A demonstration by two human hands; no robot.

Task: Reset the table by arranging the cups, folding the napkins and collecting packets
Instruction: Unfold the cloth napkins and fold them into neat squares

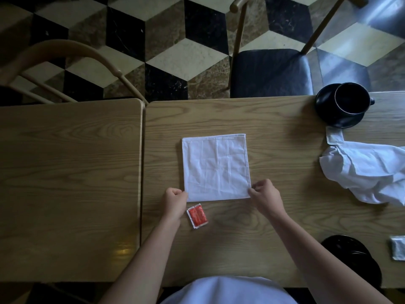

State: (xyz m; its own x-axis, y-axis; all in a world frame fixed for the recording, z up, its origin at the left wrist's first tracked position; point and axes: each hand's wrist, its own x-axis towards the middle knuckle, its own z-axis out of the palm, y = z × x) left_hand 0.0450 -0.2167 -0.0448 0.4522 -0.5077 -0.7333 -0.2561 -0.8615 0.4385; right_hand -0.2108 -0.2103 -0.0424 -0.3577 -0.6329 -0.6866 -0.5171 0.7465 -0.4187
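White square cloth napkin (pixel 215 167), already folded flat, lies mid-table on the light wooden table (pixel 274 227), straight ahead of the person. Left hand (pixel 174 199) pinches its near-left corner, right hand (pixel 264 195) pinches its near-right corner; hands apart, 1 per corner, fingers curled on the cloth edge. Key relation: the cloth lies beyond both hands, its near edge running left-right between them, so the next fold likely goes away from the body, near edge to far edge. Both hands equally close. Red sauce packet (pixel 197 216) sits just beside the left wrist, nearer the left hand. Crumpled white napkin (pixel 363 172) lies well to the right, near the black cup on a black saucer (pixel 348 102). Silver packet (pixel 397 246) at far right edge.
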